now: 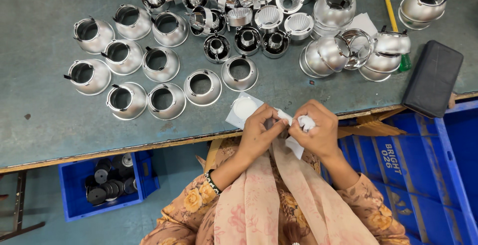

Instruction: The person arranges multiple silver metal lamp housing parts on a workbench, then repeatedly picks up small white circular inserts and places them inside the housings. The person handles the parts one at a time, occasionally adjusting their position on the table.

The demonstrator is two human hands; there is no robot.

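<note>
Hands are meeting at the grey table [45, 125] edge: left hand [259, 128] and right hand [318, 130] pinching a white wrapper [304, 122], seemingly peeling it, beside a white disc [244, 108]

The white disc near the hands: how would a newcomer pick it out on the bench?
Start at the grey bench and follow its near edge to the two hands. Just beyond the left hand lies a clear square packet holding the white disc. It is flat, matte and white, while every neighbour behind it is a shiny silver cup with a dark hole.
</note>
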